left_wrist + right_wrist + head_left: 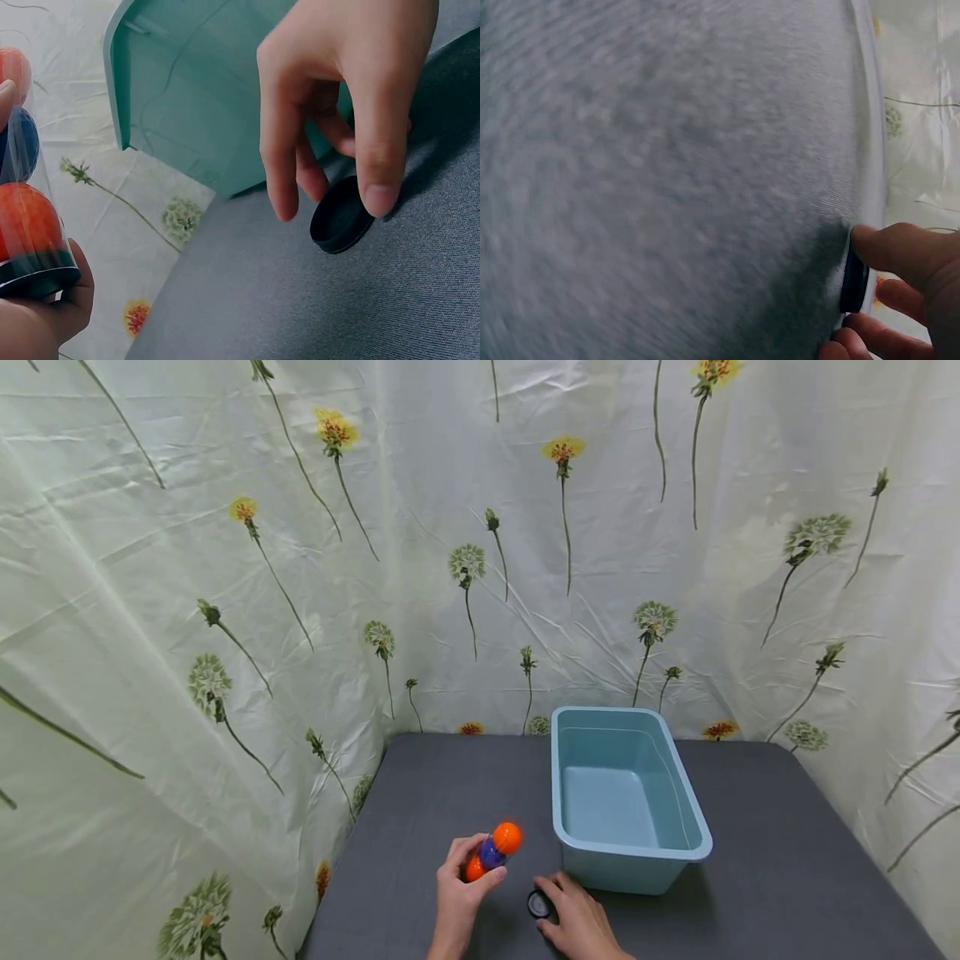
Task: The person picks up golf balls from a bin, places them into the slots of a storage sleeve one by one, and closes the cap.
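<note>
My left hand point(459, 893) grips a clear tube point(492, 852) tilted above the table. Inside it an orange ball, a dark blue ball and another orange ball are stacked, and the left wrist view shows a black cap point(41, 276) at its lower end. To the right, my right hand point(577, 917) holds a round black lid point(538, 904) between thumb and fingers, close over the table. In the left wrist view the thumb meets the rim of this lid point(341, 217), whose hollow side shows. The right wrist view has it edge-on.
A light blue plastic bin point(630, 860) stands on the dark grey table point(465, 777), just beyond my right hand. White curtains point(450, 485) printed with dandelions hang behind the table and along both sides.
</note>
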`<state>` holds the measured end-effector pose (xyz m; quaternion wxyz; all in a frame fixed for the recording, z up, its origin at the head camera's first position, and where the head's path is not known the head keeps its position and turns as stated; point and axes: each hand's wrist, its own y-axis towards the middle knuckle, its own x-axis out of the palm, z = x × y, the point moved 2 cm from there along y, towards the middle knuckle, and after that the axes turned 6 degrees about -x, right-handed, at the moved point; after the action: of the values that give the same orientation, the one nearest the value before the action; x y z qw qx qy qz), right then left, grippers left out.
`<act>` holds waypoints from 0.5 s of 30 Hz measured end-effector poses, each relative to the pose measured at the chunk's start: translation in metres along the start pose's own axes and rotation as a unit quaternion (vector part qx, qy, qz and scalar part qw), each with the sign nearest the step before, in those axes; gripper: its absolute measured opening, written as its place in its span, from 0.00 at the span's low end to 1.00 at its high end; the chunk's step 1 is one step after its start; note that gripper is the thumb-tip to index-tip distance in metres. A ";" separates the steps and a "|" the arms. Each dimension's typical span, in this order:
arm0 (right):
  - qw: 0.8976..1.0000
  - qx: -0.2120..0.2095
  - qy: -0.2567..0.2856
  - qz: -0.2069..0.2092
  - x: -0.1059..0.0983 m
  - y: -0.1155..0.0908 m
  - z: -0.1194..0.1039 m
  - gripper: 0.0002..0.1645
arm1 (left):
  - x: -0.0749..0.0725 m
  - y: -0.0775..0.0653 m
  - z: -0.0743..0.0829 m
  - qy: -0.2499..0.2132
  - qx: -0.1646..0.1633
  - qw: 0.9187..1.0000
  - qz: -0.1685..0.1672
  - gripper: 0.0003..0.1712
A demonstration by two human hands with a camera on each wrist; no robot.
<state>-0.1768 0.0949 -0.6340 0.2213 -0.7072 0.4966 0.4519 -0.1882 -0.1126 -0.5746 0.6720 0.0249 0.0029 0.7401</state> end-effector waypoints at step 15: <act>0.996 0.032 0.076 -0.026 -0.005 0.001 -0.001 0.21 | -0.002 -0.005 -0.005 0.012 -0.024 1.000 -0.016 0.29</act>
<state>-0.1782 0.0964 -0.6286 0.2171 -0.7446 0.5081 0.3746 -0.1828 -0.1136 -0.5797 0.6838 -0.0001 -0.0060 0.7296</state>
